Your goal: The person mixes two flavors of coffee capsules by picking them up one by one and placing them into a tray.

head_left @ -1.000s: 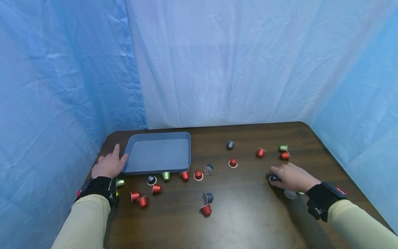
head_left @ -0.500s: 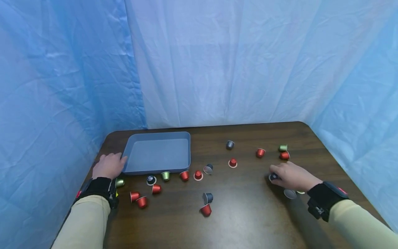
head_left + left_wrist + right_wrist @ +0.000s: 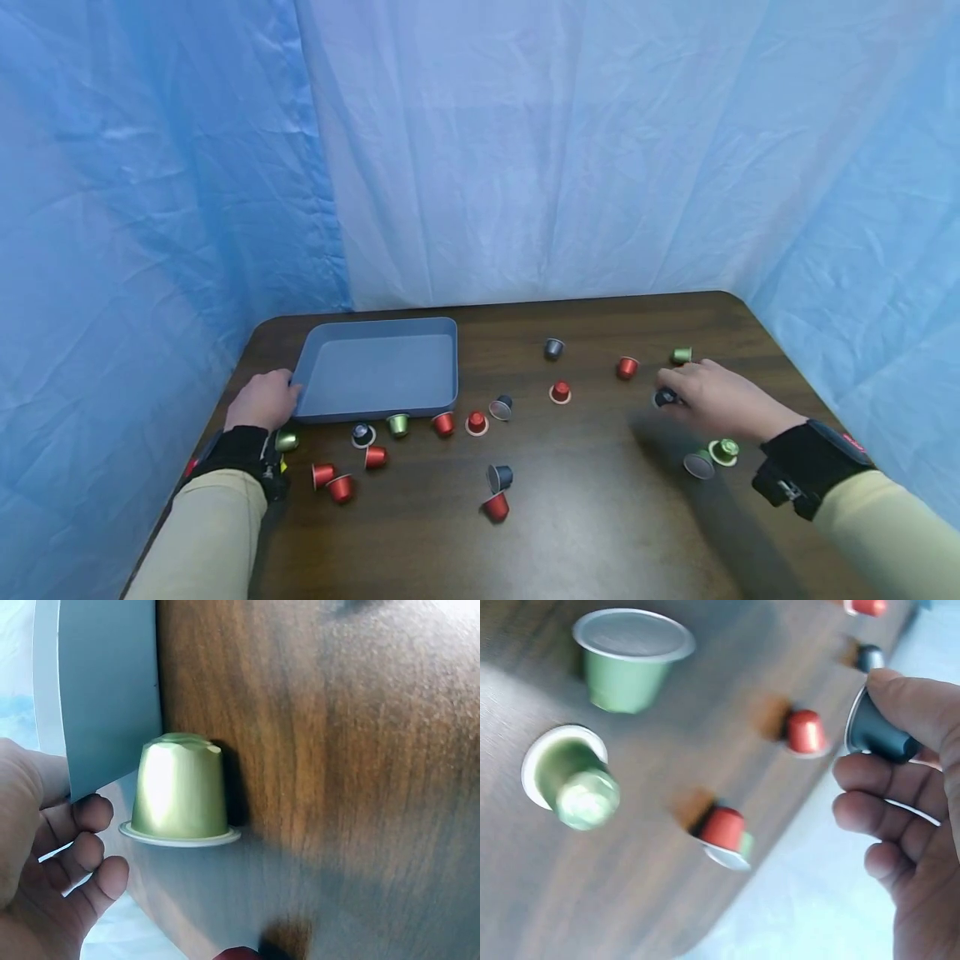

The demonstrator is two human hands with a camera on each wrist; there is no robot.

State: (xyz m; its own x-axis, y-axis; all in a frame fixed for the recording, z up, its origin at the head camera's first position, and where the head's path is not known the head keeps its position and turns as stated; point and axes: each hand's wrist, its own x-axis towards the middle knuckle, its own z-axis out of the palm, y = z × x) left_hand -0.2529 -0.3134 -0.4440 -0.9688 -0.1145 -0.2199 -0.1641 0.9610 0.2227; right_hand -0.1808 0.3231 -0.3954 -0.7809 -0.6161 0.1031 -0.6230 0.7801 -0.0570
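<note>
My left hand [image 3: 261, 400] grips the left edge of a shallow blue-grey tray [image 3: 378, 371], its fingers curled at the corner in the left wrist view. Just beside those fingers lies a green coffee capsule [image 3: 180, 791]. On the right, my right hand [image 3: 716, 402] pinches a dark coffee capsule [image 3: 881, 731] between thumb and fingers, above the table. A thin pale curved edge [image 3: 913, 812] shows between its lower fingers; what it belongs to is hidden. Two green capsules, one upright [image 3: 724, 451] and one tipped [image 3: 700, 464], lie below that hand.
Several red capsules [image 3: 375, 457], dark capsules [image 3: 500, 477] and green capsules [image 3: 398, 425] are scattered over the brown table [image 3: 585, 517]. A red capsule [image 3: 724, 829] lies beyond the right hand. Blue sheeting [image 3: 525, 167] hangs behind and at both sides.
My right hand has lifted the dark capsule off the table and moved slightly up and away, uncovering the green capsules. My left hand's extended fingers have curled onto the tray edge.
</note>
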